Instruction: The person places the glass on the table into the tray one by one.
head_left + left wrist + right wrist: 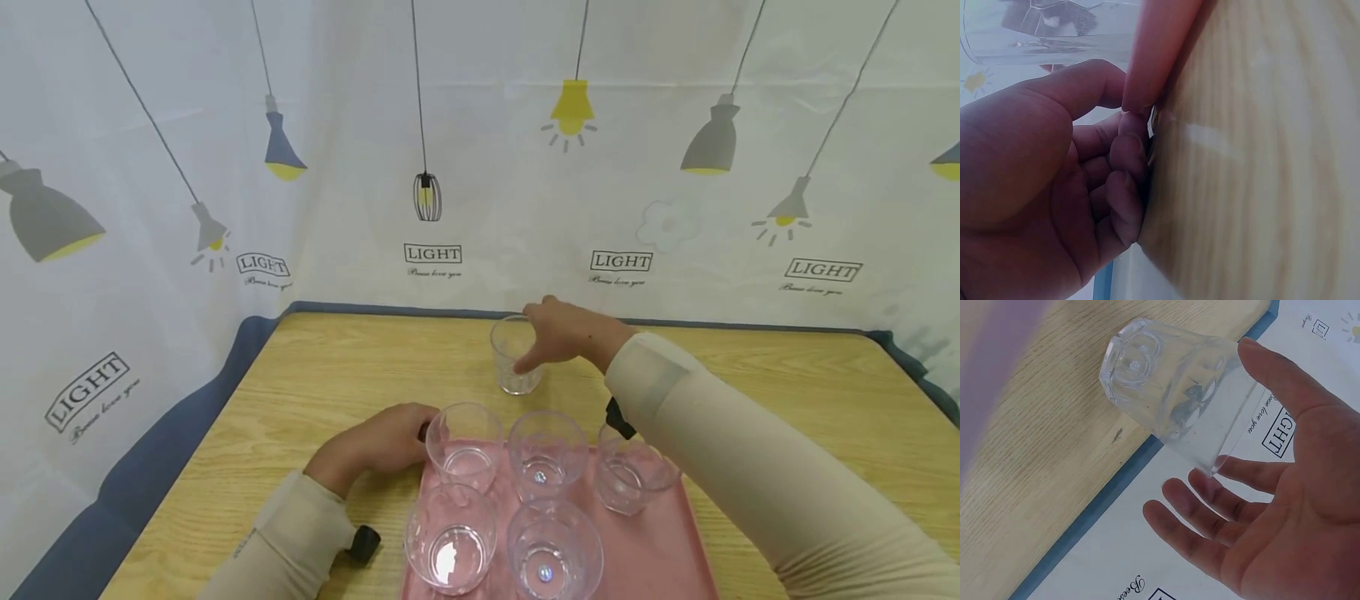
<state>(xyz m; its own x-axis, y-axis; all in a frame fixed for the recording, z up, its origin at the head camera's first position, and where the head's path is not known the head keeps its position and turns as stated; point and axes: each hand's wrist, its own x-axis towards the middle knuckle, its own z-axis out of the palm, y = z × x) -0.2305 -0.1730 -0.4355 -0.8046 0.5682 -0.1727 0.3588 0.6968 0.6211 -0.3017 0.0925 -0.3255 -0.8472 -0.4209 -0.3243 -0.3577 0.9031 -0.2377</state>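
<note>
Near the back edge of the table, my right hand holds a clear plastic cup by its upper part. In the right wrist view the thumb lies on one side of the cup's rim and the fingertips on the other; the remaining fingers are spread. My left hand pinches the far left edge of a pink tray; the left wrist view shows that tray edge between thumb and fingers. Several clear cups stand upright on the tray, one of them partly behind the right sleeve.
The wooden table carries the tray at its near side. A white curtain printed with lamps hangs just behind the table's back edge. Black wrist devices show at the left sleeve and right sleeve.
</note>
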